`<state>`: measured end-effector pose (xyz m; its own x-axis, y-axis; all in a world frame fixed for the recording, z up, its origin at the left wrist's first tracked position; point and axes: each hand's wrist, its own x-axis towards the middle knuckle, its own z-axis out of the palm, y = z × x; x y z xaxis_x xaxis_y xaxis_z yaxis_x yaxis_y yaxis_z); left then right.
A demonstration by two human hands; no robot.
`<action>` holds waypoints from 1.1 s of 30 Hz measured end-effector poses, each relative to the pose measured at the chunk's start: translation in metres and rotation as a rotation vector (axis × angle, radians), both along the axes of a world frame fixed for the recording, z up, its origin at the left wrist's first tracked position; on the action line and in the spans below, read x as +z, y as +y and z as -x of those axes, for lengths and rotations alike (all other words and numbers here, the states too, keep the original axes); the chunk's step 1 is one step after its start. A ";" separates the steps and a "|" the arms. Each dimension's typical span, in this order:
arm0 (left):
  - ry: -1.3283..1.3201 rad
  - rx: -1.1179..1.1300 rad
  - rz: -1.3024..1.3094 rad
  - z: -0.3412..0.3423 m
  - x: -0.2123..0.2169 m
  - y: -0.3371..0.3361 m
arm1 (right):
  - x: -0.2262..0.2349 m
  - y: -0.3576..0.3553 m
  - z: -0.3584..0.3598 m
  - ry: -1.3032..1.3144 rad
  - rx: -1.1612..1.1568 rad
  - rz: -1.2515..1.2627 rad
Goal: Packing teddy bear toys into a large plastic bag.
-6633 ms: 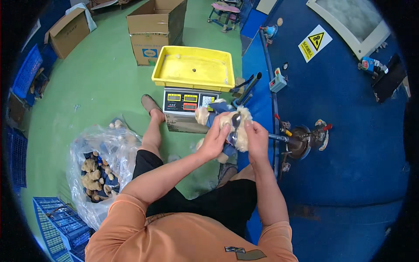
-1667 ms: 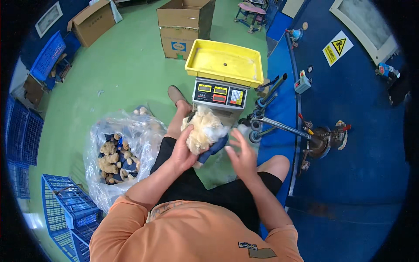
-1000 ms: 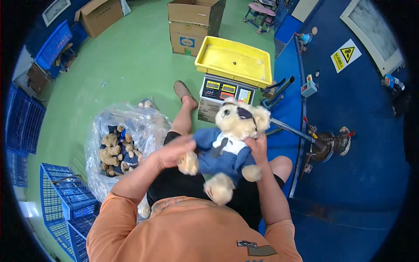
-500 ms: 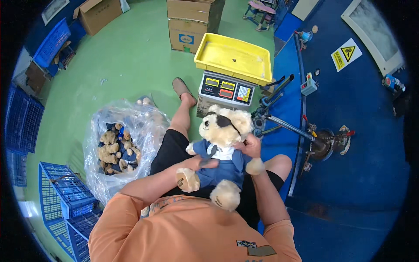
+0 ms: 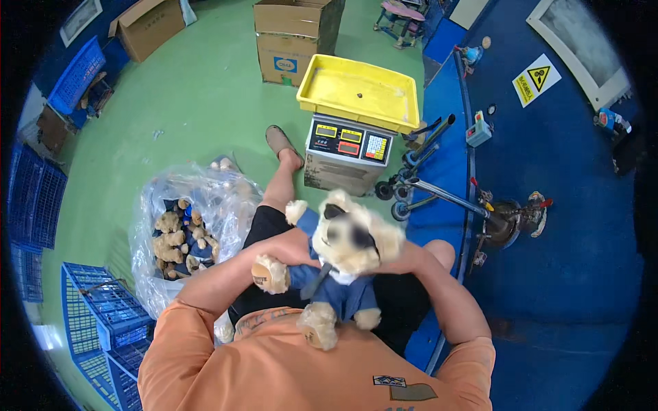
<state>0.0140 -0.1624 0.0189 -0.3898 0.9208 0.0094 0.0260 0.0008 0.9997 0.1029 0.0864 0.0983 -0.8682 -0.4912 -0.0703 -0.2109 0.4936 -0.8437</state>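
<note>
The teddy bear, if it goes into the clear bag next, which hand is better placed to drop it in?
Probably the left hand: it holds the teddy bear on the side nearest the bag.

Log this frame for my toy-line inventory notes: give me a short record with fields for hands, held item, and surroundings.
left hand: left hand grips the teddy bear from its left side
right hand: right hand holds the bear behind its head
held item: tan plush bear in blue outfit, upright, facing the camera, over the lap
to the left: clear plastic bag full of similar bears on the green floor
ahead: weighing scale with yellow tray, tray nearly bare
beyond: cardboard box
lower left: blue crates
</note>
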 end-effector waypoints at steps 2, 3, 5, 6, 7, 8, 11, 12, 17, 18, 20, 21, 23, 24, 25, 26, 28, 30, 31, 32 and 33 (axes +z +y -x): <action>0.027 -0.040 -0.010 -0.004 -0.014 -0.003 | -0.011 -0.005 -0.010 -0.062 0.065 -0.056; 0.041 -0.059 -0.015 -0.007 -0.019 -0.004 | -0.014 -0.005 -0.013 -0.093 0.098 -0.083; -0.034 -0.038 -0.033 -0.016 -0.021 -0.004 | -0.015 -0.005 -0.013 -0.159 0.047 -0.030; -0.108 -0.018 -0.053 -0.020 -0.022 -0.002 | -0.015 -0.005 -0.013 -0.225 -0.006 0.021; -0.183 0.001 -0.074 -0.023 -0.022 -0.001 | -0.015 -0.005 -0.012 -0.291 -0.059 0.073; -0.256 0.020 -0.095 -0.024 -0.022 -0.002 | -0.015 -0.005 -0.013 -0.357 -0.113 0.124; -0.281 0.239 0.099 -0.016 0.012 -0.002 | -0.058 -0.002 -0.016 -0.131 -0.409 0.146; -0.291 0.355 0.195 -0.013 0.025 -0.002 | -0.063 -0.003 -0.011 -0.114 -0.524 0.336; 0.075 0.438 0.204 -0.014 0.014 -0.011 | -0.030 -0.032 0.006 0.207 -0.568 0.549; 0.195 0.417 0.177 -0.018 0.012 -0.013 | -0.023 -0.035 0.005 0.303 -0.552 0.555; 0.200 0.423 0.162 -0.025 0.011 -0.014 | -0.018 -0.034 0.004 0.217 -0.512 0.444; 0.210 0.442 0.144 -0.028 0.011 -0.016 | -0.017 -0.034 0.006 0.134 -0.455 0.334; 0.228 0.484 0.108 -0.034 0.010 -0.020 | -0.018 -0.033 0.008 -0.031 -0.332 0.116; 0.221 0.484 0.115 -0.037 0.009 -0.022 | -0.023 -0.032 0.010 -0.040 -0.331 0.120; 0.191 0.499 0.078 -0.040 0.007 -0.023 | -0.033 -0.029 0.012 -0.078 -0.320 0.207; 0.165 0.518 0.041 -0.043 0.004 -0.024 | -0.043 -0.026 0.015 -0.114 -0.305 0.296; 0.113 0.553 -0.035 -0.049 0.000 -0.026 | -0.060 -0.023 0.016 -0.183 -0.275 0.472; 0.010 0.532 0.011 -0.057 -0.010 -0.030 | -0.064 -0.030 0.017 -0.179 -0.263 0.490; -0.087 0.502 0.050 -0.062 -0.014 -0.032 | -0.066 -0.033 0.017 -0.164 -0.259 0.506; -0.183 0.471 0.087 -0.066 -0.018 -0.033 | -0.067 -0.037 0.018 -0.149 -0.254 0.522; -0.278 0.440 0.124 -0.068 -0.020 -0.035 | -0.069 -0.040 0.018 -0.132 -0.248 0.540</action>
<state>0.0822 -0.1976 -0.0013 -0.7117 0.6573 -0.2477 -0.2690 0.0706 0.9605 0.0846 0.0463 0.0298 -0.9622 -0.2719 0.0175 -0.0210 0.0099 -0.9997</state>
